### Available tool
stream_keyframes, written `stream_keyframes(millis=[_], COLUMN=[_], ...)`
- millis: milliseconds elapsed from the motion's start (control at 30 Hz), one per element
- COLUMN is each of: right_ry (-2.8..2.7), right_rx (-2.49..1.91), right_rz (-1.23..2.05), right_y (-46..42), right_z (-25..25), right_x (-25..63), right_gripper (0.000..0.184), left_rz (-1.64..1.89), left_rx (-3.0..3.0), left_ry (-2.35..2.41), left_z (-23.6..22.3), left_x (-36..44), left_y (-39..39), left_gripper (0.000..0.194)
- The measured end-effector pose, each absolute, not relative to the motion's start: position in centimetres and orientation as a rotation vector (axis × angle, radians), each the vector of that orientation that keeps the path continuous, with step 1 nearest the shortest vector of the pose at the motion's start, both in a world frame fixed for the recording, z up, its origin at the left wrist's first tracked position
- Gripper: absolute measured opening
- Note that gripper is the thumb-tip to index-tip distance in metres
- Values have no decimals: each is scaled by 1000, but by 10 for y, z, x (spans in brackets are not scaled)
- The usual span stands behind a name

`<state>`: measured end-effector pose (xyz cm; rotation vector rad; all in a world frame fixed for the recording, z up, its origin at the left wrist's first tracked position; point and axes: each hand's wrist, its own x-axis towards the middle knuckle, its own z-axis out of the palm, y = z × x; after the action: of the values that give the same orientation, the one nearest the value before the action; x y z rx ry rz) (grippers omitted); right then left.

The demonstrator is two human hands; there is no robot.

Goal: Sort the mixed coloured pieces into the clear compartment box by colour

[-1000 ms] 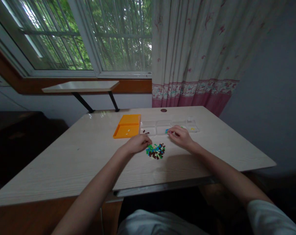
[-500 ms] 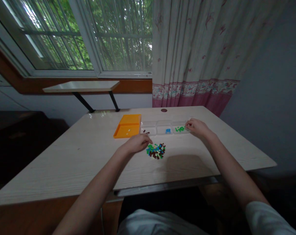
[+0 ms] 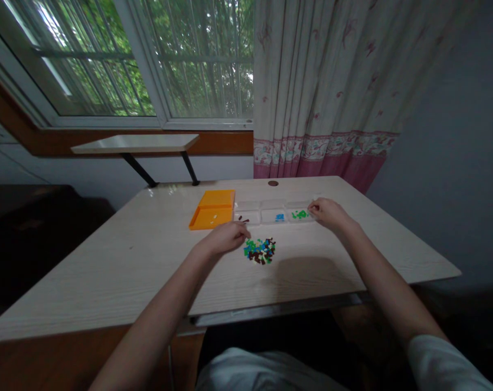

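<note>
A small heap of mixed coloured pieces (image 3: 260, 251) lies on the pale wooden table (image 3: 107, 271). My left hand (image 3: 225, 237) rests just left of the heap, fingers curled and pinched together at its edge. Behind the heap stands a clear divided tray (image 3: 270, 207) with dark pieces (image 3: 243, 219), blue pieces (image 3: 279, 217) and green pieces (image 3: 299, 214) in separate compartments. My right hand (image 3: 328, 212) hovers over the tray's right end, fingers pinched; what they hold is too small to make out.
An orange lid or tray (image 3: 212, 209) lies left of the clear tray. A round cable hole (image 3: 273, 183) sits near the table's far edge. A small shelf (image 3: 134, 143) hangs under the window, with a curtain (image 3: 323, 87) to the right.
My right hand has moved from the blue compartment rightward to the tray's right end, uncovering the green pieces. My left hand has stayed beside the heap.
</note>
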<state>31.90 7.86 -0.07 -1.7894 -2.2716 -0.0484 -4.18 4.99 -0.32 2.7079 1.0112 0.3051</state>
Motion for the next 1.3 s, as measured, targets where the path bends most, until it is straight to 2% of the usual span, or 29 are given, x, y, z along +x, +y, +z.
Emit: stream_keyframes(millis=[567,833,1133,1300], right_ry=[-2539,-2570,-2301,-2246], right_rx=[-951,-907,-947,-900], right_rz=[103,86,18,0], right_y=[39,36,29,27], right_z=[-17,-19,-24,-28], right_x=[224,220,201,189], right_gripper=[19,20,16,15], left_rz=[306,294,714,785], left_rx=[2683,2665,2375,2262], left_ry=[981,968,986,998], left_z=[-7,-3,-6,-8], left_x=[-40,-38,-23,-15], left_y=[51,49,44,40], left_gripper=[21,17,16,17])
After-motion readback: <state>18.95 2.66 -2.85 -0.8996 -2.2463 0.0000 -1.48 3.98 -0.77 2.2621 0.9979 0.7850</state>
